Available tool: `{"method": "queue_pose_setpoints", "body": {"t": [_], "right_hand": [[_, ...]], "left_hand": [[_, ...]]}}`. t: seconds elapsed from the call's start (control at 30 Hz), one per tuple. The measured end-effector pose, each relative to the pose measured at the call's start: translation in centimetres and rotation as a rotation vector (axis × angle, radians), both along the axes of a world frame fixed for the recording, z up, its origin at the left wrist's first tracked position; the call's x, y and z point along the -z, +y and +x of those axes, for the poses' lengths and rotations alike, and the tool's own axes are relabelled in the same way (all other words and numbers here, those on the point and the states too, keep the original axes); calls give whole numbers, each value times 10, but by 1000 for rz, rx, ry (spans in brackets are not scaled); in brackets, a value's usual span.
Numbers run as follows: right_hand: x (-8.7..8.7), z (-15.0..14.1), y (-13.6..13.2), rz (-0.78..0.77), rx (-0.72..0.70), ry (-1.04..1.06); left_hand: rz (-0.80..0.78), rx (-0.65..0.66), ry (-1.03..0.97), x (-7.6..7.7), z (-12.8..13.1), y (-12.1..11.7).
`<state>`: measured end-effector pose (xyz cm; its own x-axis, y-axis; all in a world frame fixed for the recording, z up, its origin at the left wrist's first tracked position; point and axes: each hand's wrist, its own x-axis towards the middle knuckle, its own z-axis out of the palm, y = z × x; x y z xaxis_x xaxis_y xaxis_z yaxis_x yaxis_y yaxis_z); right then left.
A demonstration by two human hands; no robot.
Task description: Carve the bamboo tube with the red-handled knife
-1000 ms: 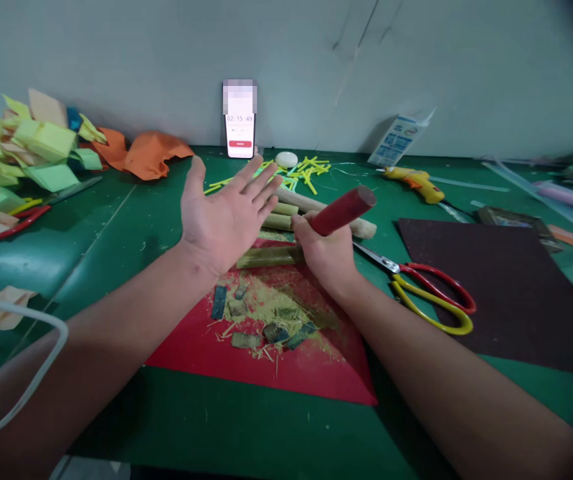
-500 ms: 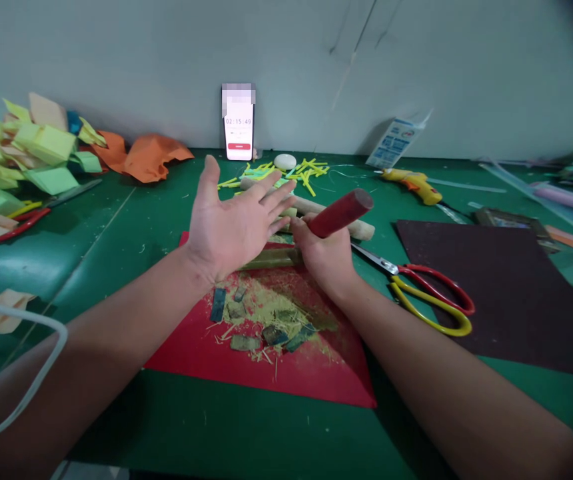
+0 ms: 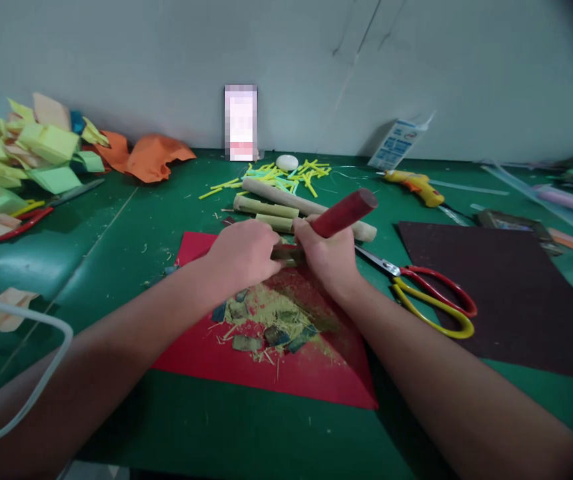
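Observation:
My left hand [image 3: 244, 257] is closed round a short length of bamboo [image 3: 289, 255] above the red sheet [image 3: 201, 357]. My right hand [image 3: 329, 253] grips a tool by its thick red handle [image 3: 347, 212]; the tool's working end is hidden behind the hand and the bamboo. Sawdust, splinters and several dark green chips [image 3: 275, 335] are scattered over the red sheet, nearer to me than the hands. Just beyond the hands lie two cut bamboo pieces [image 3: 266, 206] and a longer pale stick [image 3: 291, 197].
Scissors [image 3: 431, 300] with red and yellow handles lie right of my right hand, partly on a dark sheet [image 3: 496, 293]. Farther back are a yellow glue gun [image 3: 416, 187], yellow strips [image 3: 311, 170] and a phone [image 3: 240, 123] against the wall. Folded papers [image 3: 26, 143] pile up left.
My left hand, open with the palm up half a second ago, has turned over, come down and closed on the bamboo. My right hand keeps hold of the red handle in about the same place.

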<state>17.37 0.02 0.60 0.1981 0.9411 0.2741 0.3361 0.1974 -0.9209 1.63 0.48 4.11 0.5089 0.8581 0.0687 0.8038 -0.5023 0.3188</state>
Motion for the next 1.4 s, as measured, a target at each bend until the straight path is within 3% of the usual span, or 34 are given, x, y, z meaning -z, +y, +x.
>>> {"method": "queue_pose_setpoints", "body": {"t": [0.17,0.47,0.63,1.0,1.4], "right_hand": [[-1,0,0,-11,12,-26],[2,-2,3,-12,20,-16],[-2,-2,0,-101,-15,64],[-1,-3,2,-23,32,93],[0,-3,-1,-17,56,7]], "left_hand": [[-5,49,75,1,1,-1],[-50,13,-49,5,0,3],[-80,10,-114,6,-2,5],[-50,14,-151,10,-2,6],[12,55,85,2,3,-4]]}}
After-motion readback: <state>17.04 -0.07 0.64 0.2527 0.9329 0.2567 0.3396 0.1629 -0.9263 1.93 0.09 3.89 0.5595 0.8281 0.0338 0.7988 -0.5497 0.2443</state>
